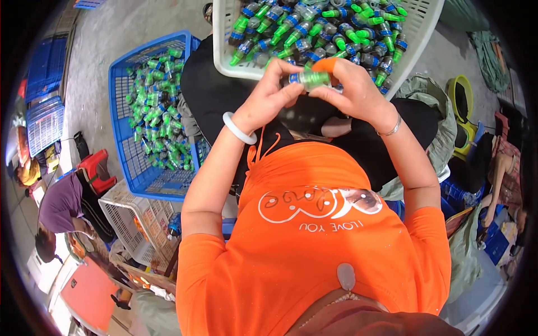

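Note:
In front of my lap, my left hand (268, 99) and my right hand (358, 92) meet around one small plastic bottle (310, 79) with a green top and a blue label. My left fingers pinch its label end. My right fingers close over the green end, which is slightly blurred, and an orange covering (324, 65) wraps one of them. Just beyond my hands, a white basket (241, 70) holds many similar small bottles (330, 33) with green tops. More of these bottles (159, 112) fill a blue basket (119, 126) on my left.
A white crate (126, 227) and a red stool (98, 171) stand at the left, near a bending person in purple (63, 204). At the right are a green sack (428, 106), yellow containers (460, 98) and another person's arm (495, 182).

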Motion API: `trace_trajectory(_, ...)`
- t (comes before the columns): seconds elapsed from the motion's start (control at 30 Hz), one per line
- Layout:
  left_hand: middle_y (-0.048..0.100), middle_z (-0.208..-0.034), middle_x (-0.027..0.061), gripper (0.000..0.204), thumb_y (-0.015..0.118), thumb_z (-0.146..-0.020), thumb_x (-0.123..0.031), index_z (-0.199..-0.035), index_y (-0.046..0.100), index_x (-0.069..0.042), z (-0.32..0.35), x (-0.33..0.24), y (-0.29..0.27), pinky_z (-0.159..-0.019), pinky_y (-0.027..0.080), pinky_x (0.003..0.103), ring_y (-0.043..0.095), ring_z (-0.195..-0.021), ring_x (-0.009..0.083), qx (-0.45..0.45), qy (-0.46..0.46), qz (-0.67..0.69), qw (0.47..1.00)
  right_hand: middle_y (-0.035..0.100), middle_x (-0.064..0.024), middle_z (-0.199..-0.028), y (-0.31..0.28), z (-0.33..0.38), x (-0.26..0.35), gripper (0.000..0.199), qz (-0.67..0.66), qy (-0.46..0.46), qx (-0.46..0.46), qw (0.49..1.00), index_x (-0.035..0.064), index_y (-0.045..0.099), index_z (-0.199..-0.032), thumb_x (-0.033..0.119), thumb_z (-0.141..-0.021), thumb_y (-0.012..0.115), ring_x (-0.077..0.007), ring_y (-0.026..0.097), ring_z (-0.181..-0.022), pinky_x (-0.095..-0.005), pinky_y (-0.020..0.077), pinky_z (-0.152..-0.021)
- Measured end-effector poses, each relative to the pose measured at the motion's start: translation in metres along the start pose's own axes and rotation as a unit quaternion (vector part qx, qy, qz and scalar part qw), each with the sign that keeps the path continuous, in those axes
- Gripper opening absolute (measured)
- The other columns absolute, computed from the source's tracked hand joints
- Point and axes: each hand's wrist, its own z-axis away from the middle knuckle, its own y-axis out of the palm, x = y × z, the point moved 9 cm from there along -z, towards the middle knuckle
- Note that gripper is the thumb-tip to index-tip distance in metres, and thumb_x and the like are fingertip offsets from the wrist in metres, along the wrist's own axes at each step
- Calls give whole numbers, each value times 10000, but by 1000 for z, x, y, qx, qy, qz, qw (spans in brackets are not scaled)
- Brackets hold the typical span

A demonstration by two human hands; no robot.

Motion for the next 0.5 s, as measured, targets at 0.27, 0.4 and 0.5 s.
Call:
trace_trajectory(0.27,534,-1007,57,340,623,-913,-124,-1177,423,-48,7,-1,20,-766,465,278,533,-873,126,5,67,-152,986,578,-75,-682,18,23,-17,282,-60,88,146,983,28,598,-923,273,-825,696,-218,558,-572,-316,435,-531)
trace_trajectory(0.4,526,-1054,64,347,645,-893,-109,-1172,449,-44,11,0,15,-782,465,276,536,-931,132,-31,80,-220,972,580,-81,-713,34,35,-37,305,-203,218,126,946,35,603,-969,298,-835,682,-226,574,-588,-323,448,-543)
trace_trajectory(0.5,521,-1082,79,337,665,-873,-102,-1153,487,-40,20,-8,-16,-791,465,277,534,-949,133,-120,101,-244,957,592,-83,-776,25,-2,-28,309,-99,160,106,976,49,603,-1019,292,-841,673,-229,588,-655,-327,464,-589)
